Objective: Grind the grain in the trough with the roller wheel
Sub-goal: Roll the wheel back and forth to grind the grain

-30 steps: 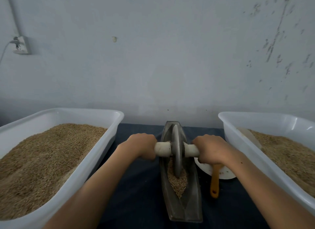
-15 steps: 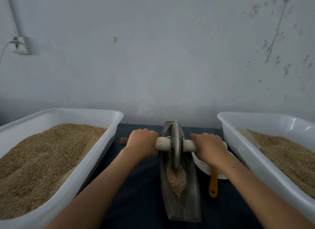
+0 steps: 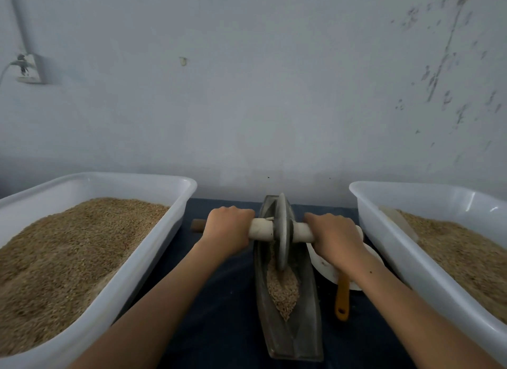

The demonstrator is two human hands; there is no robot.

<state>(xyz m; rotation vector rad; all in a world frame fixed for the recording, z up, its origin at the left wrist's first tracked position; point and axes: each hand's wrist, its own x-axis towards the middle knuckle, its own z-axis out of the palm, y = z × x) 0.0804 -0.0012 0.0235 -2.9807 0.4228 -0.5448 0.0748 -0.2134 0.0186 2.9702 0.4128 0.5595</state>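
— What sits closest to you?

— On my left, a white tub (image 3: 137, 272) heaped with brown grain (image 3: 68, 253). On my right, a second white tub (image 3: 406, 248) with the same kind of grain and a pale scoop (image 3: 397, 220) lying against its inner wall. Both stand on a dark cloth (image 3: 219, 300).

— And between them?

— The metal trough (image 3: 304, 313), long and boat-shaped, its near end pointing at me. A narrow tongue of grain (image 3: 284, 289) lies along its groove, tapering toward me.

— The wheel?

— The roller wheel (image 3: 282, 231) stands upright on edge in the far half of the trough, its rim sunk into the grain. It is a grey disc on a pale handle bar (image 3: 262, 228) that runs crosswise through its centre.

— Your hands?

— My left hand (image 3: 229, 228) is wrapped round the bar left of the disc, my right hand (image 3: 336, 238) round it on the right, fingers curled over, knuckles up. The bar's brown end (image 3: 198, 225) pokes out past my left fist.

— Anything under your right arm?

— A white dish (image 3: 329, 270) just beside the trough, with an orange handle (image 3: 342, 300) sticking out toward me.

— What has changed over the last second?

— The wheel has rolled away from me, toward the wall (image 3: 247, 108), and my hands with it; more grain lies uncovered.
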